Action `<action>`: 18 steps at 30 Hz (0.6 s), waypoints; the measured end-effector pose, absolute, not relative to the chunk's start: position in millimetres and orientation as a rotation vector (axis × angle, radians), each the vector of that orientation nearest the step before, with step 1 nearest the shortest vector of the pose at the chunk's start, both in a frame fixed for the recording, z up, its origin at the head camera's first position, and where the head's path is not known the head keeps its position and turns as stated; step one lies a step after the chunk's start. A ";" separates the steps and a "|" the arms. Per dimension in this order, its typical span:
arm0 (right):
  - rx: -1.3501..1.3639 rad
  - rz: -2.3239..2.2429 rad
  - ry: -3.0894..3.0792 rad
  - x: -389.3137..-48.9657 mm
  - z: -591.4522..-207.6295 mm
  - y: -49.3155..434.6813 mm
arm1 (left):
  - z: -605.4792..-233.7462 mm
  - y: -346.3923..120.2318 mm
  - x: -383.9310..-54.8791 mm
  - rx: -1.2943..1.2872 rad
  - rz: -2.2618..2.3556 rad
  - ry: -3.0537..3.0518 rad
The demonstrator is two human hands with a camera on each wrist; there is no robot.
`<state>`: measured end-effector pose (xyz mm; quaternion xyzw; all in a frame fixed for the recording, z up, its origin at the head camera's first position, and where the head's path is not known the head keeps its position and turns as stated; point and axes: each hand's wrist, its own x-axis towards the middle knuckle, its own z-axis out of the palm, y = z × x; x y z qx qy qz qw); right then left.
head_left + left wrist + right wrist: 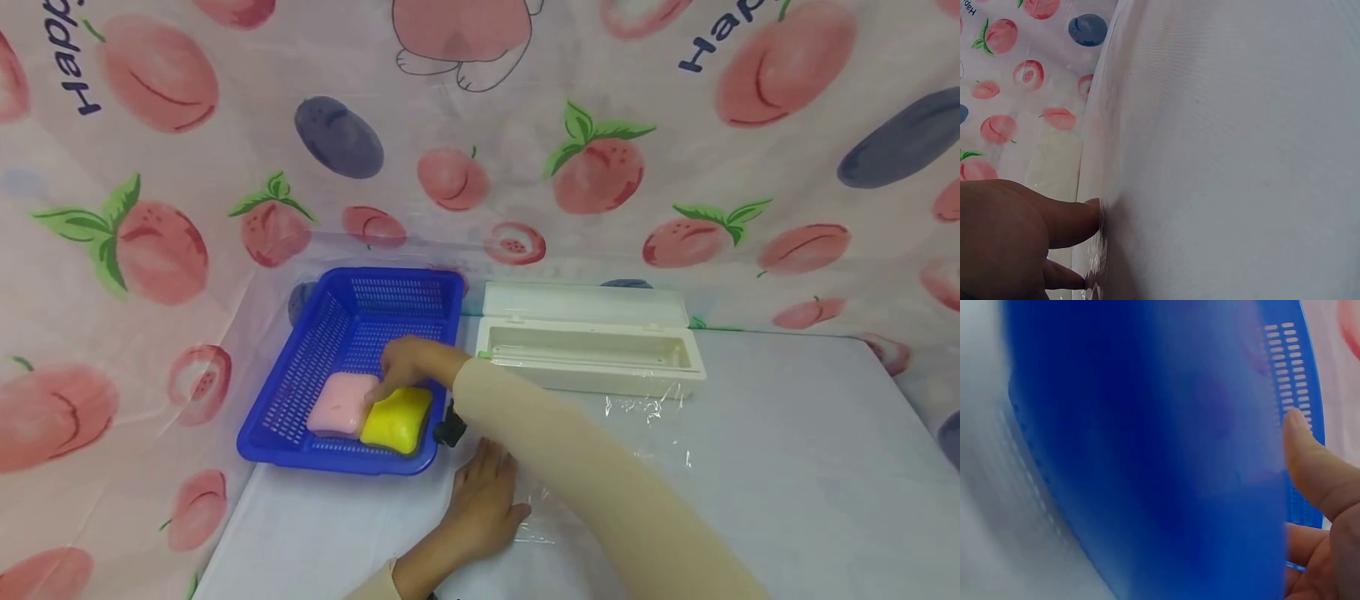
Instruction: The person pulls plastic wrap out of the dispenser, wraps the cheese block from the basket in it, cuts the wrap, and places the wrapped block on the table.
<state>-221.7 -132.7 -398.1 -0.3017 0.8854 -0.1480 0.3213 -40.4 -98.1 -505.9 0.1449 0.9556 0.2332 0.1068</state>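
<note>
My right hand (401, 362) reaches over the near right wall of a blue plastic basket (262, 452), fingertips down by a pink puffy sponge (343, 406). Beside it lies a yellow puffy sponge (397, 419) with a dark underside. In the right wrist view the basket wall hides part of the hand; the thumb (1307, 450) is extended and nothing shows in its grasp. With fingers spread, my left hand (483, 504) presses on clear plastic film (540, 517) lying on the table. In the left wrist view its thumb (1075, 222) touches the film's shiny edge.
A long white cling film box (592, 379) stands behind my right forearm, its clear lid (585, 304) raised. Film runs from it toward me over the white table (787, 467). A fruit-printed sheet (510, 183) hangs at the back and left.
</note>
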 end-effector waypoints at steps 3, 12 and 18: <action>-0.755 -0.340 2.325 -223.4 -398.5 -134.9 | -506.3 -99.1 -39.9 0.430 0.678 2.813; -0.726 -0.343 2.342 -225.7 -402.0 -137.3 | -507.4 -101.8 -39.1 0.460 0.701 2.824; -0.742 -0.394 2.327 -226.0 -401.7 -135.2 | -506.0 -101.3 -38.6 0.446 0.644 2.838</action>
